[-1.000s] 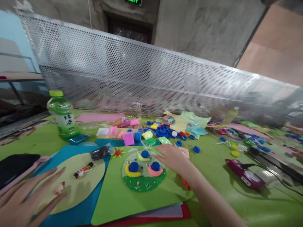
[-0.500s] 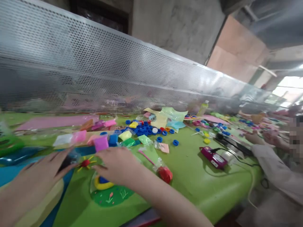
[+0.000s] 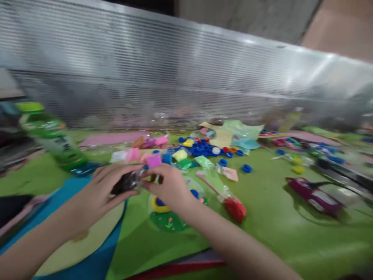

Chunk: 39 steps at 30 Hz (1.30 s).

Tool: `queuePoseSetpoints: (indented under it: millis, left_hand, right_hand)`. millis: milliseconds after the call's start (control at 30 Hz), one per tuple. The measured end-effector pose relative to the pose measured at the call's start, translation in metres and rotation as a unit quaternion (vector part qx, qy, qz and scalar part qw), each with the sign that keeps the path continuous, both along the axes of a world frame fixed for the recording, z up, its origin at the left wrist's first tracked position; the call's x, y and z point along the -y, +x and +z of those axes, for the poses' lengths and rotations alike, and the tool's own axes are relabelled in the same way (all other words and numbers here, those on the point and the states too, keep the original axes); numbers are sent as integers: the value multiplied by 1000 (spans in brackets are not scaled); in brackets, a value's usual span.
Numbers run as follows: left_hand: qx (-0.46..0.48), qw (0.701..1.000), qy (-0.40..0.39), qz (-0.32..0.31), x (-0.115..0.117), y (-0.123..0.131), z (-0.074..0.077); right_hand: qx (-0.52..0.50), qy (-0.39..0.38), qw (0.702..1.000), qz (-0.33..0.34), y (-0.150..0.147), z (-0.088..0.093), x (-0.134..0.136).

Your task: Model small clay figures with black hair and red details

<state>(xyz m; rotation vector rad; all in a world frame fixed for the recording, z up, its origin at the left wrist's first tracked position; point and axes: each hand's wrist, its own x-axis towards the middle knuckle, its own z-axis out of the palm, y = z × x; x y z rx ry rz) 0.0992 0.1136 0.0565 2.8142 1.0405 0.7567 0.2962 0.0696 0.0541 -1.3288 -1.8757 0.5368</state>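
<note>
My left hand [image 3: 101,190] grips a small black packet [image 3: 124,183] in clear plastic, which looks like modelling clay, between thumb and fingers. At the packet's right end, my right hand [image 3: 171,188] pinches the clear wrapper. Under and beyond my right hand lies a round clay picture [image 3: 166,222] with green ground, small flowers and a yellow-and-blue shape; my hand partly covers it. It rests on a green paper sheet [image 3: 131,245]. Just behind my hands are a purple packet [image 3: 154,160], a blue packet [image 3: 167,158] and a pink packet [image 3: 133,154].
A green bottle [image 3: 55,138] leans at the left. A pale yellow paper [image 3: 99,235] lies on blue paper [image 3: 72,184]. Blue caps or rings [image 3: 204,149] are heaped behind. A red packet [image 3: 235,209] and a purple power strip [image 3: 314,198] sit rightward. A perforated metal panel [image 3: 151,70] stands behind.
My hands have come together, and my right hand has moved from above the clay picture to the black packet. The view has turned left, bringing the green bottle further in.
</note>
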Motion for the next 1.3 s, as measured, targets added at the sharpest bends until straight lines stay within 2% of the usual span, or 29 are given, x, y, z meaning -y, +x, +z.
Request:
queuePoseSetpoints:
  millis: [133, 333, 433, 600, 800, 867, 933, 1033, 1100, 1200, 1300]
  left_hand:
    - [-49, 998, -33, 6, 2, -6, 17]
    - [-62, 996, -65, -19, -3, -11, 30]
    - [-47, 997, -67, 1, -6, -16, 29]
    - [-41, 997, -66, -18, -4, -21, 20]
    - [13, 994, -86, 58, 4, -26, 27]
    - [24, 993, -91, 70, 3, -27, 28]
    - [28, 992, -95, 72, 1, -27, 25]
    - [21, 992, -104, 66, -2, -25, 18]
    - [14, 992, -110, 64, -5, -24, 13]
    - [12, 991, -113, 65, -10, -24, 11]
    - [22, 991, -118, 61, -11, -25, 14]
  right_hand:
    - [8, -50, 999, 5, -11, -5, -5]
    - [68, -43, 997, -12, -22, 5, -6]
    - [81, -28, 996, -6, -29, 7, -13]
    - [79, -1, 997, 7, -34, 0, -14]
    - [-23, 27, 999, -34, -23, 5, -9]
    - [-85, 5, 995, -48, -17, 9, -8]
    - [-143, -54, 987, -41, -11, 11, -5]
    - [-213, -162, 963, 10, -6, 8, -1]
    - [-252, -208, 944, 38, -5, 3, 1]
    - [-288, -236, 926, 60, -3, -5, 2]
    - [-284, -235, 927, 69, 1, -10, 1]
